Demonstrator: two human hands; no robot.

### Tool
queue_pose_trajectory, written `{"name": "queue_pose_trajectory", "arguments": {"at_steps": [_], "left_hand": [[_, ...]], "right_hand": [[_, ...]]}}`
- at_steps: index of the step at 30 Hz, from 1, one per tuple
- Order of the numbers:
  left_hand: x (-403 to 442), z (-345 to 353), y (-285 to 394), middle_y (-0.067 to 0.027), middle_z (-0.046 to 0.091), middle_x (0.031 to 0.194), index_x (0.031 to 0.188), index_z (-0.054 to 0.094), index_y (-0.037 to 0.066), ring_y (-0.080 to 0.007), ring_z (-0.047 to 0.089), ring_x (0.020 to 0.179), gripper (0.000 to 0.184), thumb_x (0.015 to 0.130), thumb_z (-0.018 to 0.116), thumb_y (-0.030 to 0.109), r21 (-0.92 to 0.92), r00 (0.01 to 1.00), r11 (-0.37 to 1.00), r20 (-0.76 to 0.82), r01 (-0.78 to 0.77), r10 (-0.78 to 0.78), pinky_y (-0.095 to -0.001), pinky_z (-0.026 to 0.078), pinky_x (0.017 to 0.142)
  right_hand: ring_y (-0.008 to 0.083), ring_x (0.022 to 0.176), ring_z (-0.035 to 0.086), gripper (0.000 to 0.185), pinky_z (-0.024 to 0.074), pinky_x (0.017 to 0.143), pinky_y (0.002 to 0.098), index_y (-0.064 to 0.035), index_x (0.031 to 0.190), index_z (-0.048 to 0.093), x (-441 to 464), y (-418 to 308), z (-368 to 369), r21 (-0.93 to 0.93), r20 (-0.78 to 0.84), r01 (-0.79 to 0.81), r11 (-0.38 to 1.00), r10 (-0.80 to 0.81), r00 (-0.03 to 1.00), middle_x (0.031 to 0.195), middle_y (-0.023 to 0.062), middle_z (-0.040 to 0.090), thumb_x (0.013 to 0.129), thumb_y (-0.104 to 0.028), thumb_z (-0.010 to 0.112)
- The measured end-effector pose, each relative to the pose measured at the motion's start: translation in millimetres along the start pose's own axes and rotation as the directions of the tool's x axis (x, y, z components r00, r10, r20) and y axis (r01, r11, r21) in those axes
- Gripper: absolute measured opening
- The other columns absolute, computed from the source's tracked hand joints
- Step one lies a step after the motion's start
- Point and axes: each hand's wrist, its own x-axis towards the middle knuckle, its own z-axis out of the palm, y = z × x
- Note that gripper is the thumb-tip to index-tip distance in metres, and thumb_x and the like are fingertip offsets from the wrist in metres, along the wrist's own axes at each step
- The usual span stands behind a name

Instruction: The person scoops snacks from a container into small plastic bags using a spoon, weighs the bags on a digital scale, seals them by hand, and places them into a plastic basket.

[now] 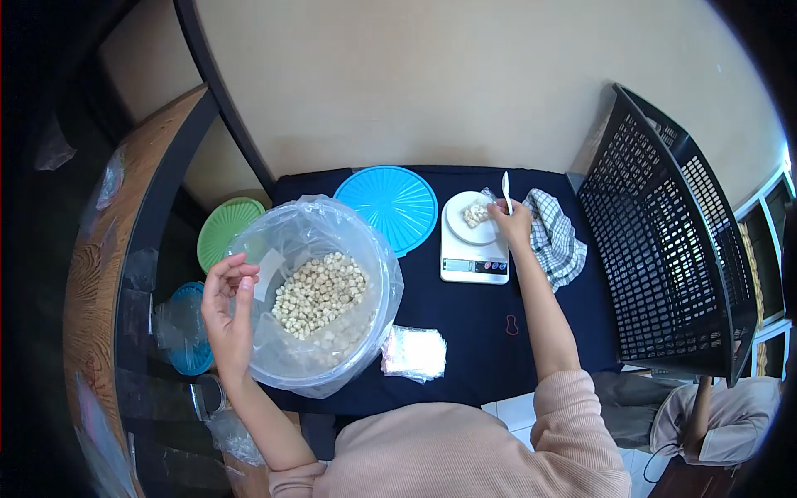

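Observation:
My left hand [231, 311] is raised over the left rim of a big bucket lined with a clear plastic bag [382, 266]. Its fingers are loosely bent and the thumb stands apart; a pale rectangular patch [267, 275] shows beside the fingertips. Inside the bag lie many small cream-coloured puffed pieces [320, 295]. My right hand [513, 222] holds a white spoon [506, 187] that points up from between the fingers. Its fingertips reach over a white plate [466, 234] bearing a few puffed pieces [476, 213]. Under the plate is a digital kitchen scale [473, 270].
A blue lid [388, 207] and a green lid [228, 228] lie behind and left of the bucket. Clear plastic packets [414, 353], a red rubber band [511, 324] and a checked cloth [554, 241] are on the dark tablecloth. A black crate [664, 241] stands right; another person [722, 419] is beyond it.

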Motion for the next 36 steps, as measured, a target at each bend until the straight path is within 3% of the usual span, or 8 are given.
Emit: {"name": "queue_pose_trajectory", "arguments": {"at_steps": [10, 36], "left_hand": [[-2, -1, -2, -0.0069, 0.057, 0.091, 0.108, 0.052, 0.000, -0.0130, 0.053, 0.088, 0.024, 0.085, 0.055, 0.008, -0.036, 0.999, 0.999, -0.017, -0.030, 0.030, -0.0265, 0.041, 0.082], [-2, -2, -1, -0.0063, 0.056, 0.090, 0.108, 0.051, 0.000, -0.0118, 0.052, 0.086, 0.025, 0.084, 0.055, 0.008, -0.012, 0.999, 1.000, -0.039, -0.015, 0.014, -0.0249, 0.041, 0.079]], "right_hand": [[0.0210, 0.063, 0.062, 0.040, 0.0489, 0.062, 0.0323, -0.0010, 0.083, 0.065, 1, 6, -17, -0.066, 0.025, -0.017, 0.998, 0.019, 1.000, 0.069, 0.0097, 0.064, 0.067, -0.037, 0.071], [0.0161, 0.056, 0.059, 0.029, 0.0459, 0.056, 0.0292, -0.0034, 0.074, 0.067, -3, 5, -21, -0.105, 0.119, -0.044, 0.993, 0.057, 0.991, 0.062, 0.0064, 0.062, 0.066, -0.031, 0.072]]}}
